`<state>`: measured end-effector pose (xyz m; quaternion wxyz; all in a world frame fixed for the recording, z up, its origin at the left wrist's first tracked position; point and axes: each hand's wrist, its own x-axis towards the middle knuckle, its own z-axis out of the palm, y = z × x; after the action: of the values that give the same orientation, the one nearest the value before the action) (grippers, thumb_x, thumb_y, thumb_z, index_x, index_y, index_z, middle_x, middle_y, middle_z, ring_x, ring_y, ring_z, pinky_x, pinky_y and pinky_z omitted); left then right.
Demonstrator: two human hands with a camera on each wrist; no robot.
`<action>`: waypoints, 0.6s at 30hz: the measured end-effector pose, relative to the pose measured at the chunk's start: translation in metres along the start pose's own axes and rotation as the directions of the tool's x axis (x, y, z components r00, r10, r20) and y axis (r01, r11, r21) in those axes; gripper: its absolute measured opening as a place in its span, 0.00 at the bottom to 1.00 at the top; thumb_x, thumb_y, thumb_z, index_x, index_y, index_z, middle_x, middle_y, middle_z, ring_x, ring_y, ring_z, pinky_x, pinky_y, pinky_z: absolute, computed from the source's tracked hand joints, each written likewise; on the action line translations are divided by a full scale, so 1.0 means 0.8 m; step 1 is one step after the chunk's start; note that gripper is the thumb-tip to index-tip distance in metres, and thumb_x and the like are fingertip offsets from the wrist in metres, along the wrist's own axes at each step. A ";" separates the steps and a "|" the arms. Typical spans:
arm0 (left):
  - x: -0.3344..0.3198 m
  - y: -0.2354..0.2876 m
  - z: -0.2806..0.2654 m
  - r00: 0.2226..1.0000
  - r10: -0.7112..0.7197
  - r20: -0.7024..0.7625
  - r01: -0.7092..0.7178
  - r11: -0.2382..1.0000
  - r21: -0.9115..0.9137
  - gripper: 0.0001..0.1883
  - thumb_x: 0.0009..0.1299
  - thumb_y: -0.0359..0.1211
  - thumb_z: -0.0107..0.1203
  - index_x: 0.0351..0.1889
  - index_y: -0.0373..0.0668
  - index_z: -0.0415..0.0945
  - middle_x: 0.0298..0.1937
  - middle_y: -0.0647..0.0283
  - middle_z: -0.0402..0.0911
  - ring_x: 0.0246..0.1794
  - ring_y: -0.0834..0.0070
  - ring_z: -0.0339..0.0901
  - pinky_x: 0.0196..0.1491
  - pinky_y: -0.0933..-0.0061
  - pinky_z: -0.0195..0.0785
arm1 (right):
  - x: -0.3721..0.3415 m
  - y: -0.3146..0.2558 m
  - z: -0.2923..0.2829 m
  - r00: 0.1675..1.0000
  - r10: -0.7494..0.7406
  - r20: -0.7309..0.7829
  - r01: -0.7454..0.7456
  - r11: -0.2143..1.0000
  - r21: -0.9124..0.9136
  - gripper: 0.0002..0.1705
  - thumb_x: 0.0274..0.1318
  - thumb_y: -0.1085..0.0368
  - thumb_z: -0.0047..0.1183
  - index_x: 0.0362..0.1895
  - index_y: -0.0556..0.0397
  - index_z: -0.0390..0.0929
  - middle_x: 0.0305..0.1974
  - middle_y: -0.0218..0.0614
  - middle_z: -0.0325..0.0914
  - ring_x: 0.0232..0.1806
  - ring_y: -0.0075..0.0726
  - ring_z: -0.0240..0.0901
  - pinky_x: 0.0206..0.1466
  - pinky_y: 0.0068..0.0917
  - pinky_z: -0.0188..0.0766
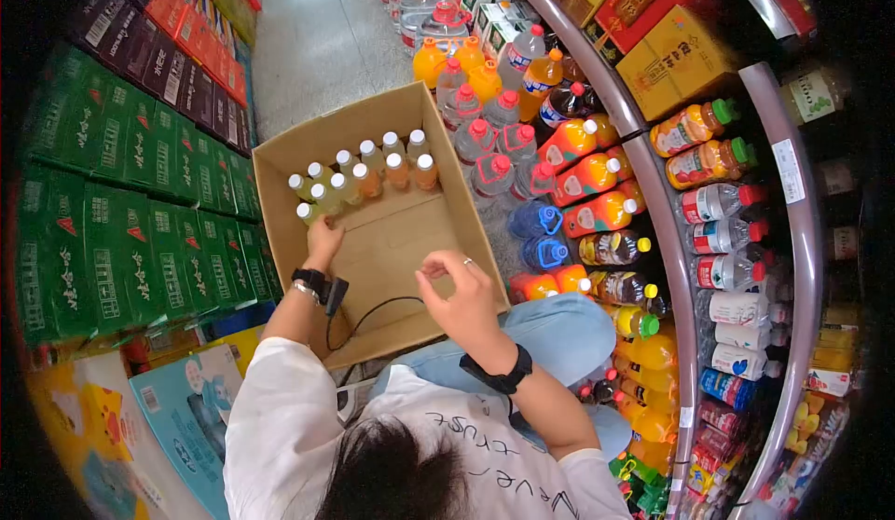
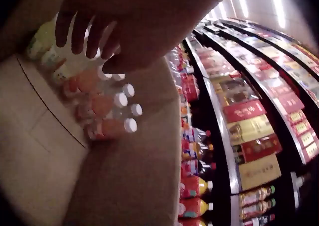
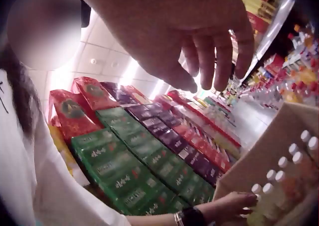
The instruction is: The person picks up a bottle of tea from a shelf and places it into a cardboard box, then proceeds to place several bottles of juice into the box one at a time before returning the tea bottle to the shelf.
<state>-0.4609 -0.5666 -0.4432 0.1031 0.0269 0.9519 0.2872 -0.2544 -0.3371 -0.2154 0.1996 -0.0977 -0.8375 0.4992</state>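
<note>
An open cardboard box (image 1: 373, 231) holds several white-capped bottles grouped at its far side: yellowish ones (image 1: 351, 187) on the left and orange ones (image 1: 397, 173) on the right. My left hand (image 1: 323, 240) reaches into the box at its left side, by the nearest yellowish bottle (image 1: 306, 212); its fingers (image 2: 79, 34) hang spread over the bottles in the left wrist view, and whether they touch one is unclear. My right hand (image 1: 461, 298) hovers over the box's near right part, fingers loosely bent and holding nothing; in the right wrist view its fingers (image 3: 204, 56) point down.
Green cartons (image 1: 103, 194) stand stacked on the left. Large red-capped bottles (image 1: 491, 173) and blue-capped ones (image 1: 541, 236) stand right of the box, beside curved shelves (image 1: 685, 334) of drinks. Grey floor (image 1: 322, 45) lies beyond. A black cable (image 1: 373, 307) crosses the box's near part.
</note>
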 end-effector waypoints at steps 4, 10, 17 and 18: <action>0.048 -0.027 -0.003 0.989 -0.119 -0.084 0.132 0.975 0.177 0.28 0.57 0.39 0.64 0.57 0.46 0.72 0.62 0.48 0.68 0.61 0.49 0.68 0.60 0.55 0.66 | 0.001 0.030 0.033 0.998 0.067 0.000 -0.067 0.997 -0.048 0.10 0.48 0.74 0.61 0.37 0.55 0.76 0.30 0.36 0.80 0.33 0.35 0.80 0.37 0.29 0.75; 0.084 -0.049 0.006 0.980 -0.197 -0.038 0.200 0.945 0.258 0.34 0.58 0.41 0.64 0.63 0.48 0.67 0.68 0.48 0.60 0.65 0.46 0.62 0.63 0.52 0.64 | 0.020 0.068 0.062 0.982 0.187 0.036 -0.184 0.980 -0.069 0.10 0.53 0.68 0.59 0.40 0.50 0.75 0.31 0.37 0.80 0.36 0.41 0.80 0.38 0.36 0.74; 0.101 -0.086 0.037 0.987 -0.159 -0.008 0.152 0.927 0.343 0.37 0.58 0.43 0.65 0.66 0.46 0.64 0.69 0.47 0.59 0.64 0.45 0.63 0.63 0.51 0.64 | 0.019 0.100 0.080 0.977 0.210 0.039 -0.203 0.969 -0.141 0.09 0.50 0.70 0.61 0.38 0.52 0.77 0.29 0.36 0.81 0.33 0.35 0.81 0.38 0.30 0.76; 0.105 -0.091 0.036 0.991 -0.129 -0.024 0.129 0.930 0.343 0.34 0.60 0.43 0.64 0.64 0.45 0.65 0.67 0.45 0.60 0.61 0.43 0.66 0.61 0.50 0.65 | 0.016 0.103 0.079 0.975 0.218 0.047 -0.210 0.968 -0.137 0.10 0.50 0.70 0.61 0.38 0.52 0.77 0.29 0.36 0.81 0.33 0.35 0.81 0.38 0.30 0.76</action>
<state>-0.5364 -0.6021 -0.5220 0.1149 -0.0183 0.9872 0.1091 -0.2961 -0.3430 -0.3114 0.1121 -0.1849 -0.8588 0.4644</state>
